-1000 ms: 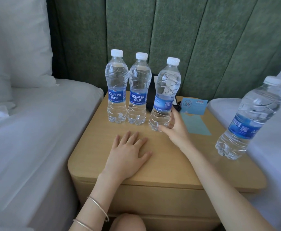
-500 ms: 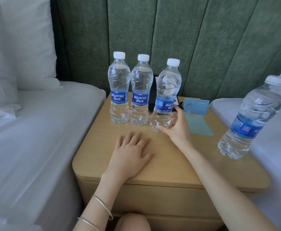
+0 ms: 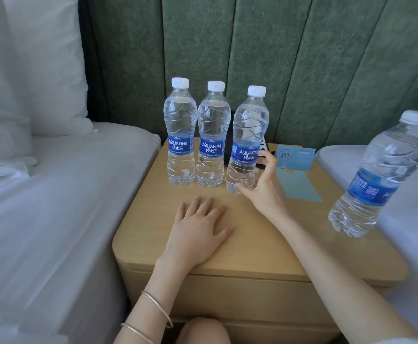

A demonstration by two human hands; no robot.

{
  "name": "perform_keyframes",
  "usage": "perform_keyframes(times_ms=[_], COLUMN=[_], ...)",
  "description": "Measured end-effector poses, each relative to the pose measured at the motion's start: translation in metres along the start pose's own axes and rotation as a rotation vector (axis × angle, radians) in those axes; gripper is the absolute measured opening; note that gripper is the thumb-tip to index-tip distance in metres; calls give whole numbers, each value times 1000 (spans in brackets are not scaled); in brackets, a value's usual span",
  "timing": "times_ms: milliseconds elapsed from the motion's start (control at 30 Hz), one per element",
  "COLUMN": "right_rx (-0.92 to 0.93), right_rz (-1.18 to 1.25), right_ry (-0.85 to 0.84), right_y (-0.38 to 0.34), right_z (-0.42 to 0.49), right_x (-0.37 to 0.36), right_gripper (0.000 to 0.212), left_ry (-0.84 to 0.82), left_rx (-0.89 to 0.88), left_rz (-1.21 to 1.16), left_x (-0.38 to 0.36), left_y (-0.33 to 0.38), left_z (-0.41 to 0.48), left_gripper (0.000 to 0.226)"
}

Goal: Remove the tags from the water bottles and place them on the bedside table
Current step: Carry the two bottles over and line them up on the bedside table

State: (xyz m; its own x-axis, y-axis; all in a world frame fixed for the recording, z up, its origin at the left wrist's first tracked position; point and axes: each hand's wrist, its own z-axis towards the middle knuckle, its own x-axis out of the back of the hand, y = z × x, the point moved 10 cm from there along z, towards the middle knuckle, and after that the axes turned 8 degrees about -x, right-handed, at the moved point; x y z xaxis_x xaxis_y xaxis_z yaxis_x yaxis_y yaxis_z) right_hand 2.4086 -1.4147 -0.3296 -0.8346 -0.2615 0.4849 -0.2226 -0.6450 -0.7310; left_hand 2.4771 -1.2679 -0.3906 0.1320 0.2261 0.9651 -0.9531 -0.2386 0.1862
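Three clear water bottles with blue labels and white caps stand upright in a row at the back of the wooden bedside table: left bottle, middle bottle, right bottle. My right hand is beside the right bottle's lower part, fingers spread, thumb by its base. My left hand lies flat on the tabletop, holding nothing. A fourth bottle stands at the table's right edge. A pale blue tag lies flat on the table.
A light blue card stands behind the flat tag. A dark object sits behind the bottles. White beds flank the table, with a pillow on the left. A green padded wall panel rises behind.
The right bottle went from tilted to upright, and its label now faces me. My right hand's fingers have loosened from it. The left hand stayed flat.
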Motion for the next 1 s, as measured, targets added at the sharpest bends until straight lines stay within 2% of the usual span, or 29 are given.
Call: perform_keyframes(times_ms=[133, 233, 400, 533, 600, 700, 867, 933, 1000], right_rx=[-10, -32, -53, -55, -52, 43, 205, 211, 155], right_rz=[-2, 26, 26, 20, 19, -13, -188, -224, -240], right_ry=[19, 24, 24, 18, -9, 8, 149, 258, 379], right_y=[3, 6, 10, 9, 8, -7, -22, -18, -4], right_z=[8, 11, 13, 10, 6, -14, -77, -99, -115], right_x=[-5, -6, -8, -5, -3, 21, 103, 142, 178], right_gripper=[90, 91, 91, 92, 91, 77, 29, 18, 16], left_ry=[5, -3, 10, 2, -11, -40, -124, -144, -157], left_rx=[1, 1, 2, 1, -2, -30, -71, -137, -218], left_rz=[-9, -4, 1, -1, 1, 8, 23, 9, -23], left_x=[0, -1, 0, 0, 1, 2, -5, -10, -17], left_y=[0, 0, -1, 1, 2, 6, 26, 56, 94], left_z=[0, 0, 1, 0, 0, -1, 0, 4, 10], left_gripper=[58, 73, 60, 87, 77, 58, 62, 62, 60])
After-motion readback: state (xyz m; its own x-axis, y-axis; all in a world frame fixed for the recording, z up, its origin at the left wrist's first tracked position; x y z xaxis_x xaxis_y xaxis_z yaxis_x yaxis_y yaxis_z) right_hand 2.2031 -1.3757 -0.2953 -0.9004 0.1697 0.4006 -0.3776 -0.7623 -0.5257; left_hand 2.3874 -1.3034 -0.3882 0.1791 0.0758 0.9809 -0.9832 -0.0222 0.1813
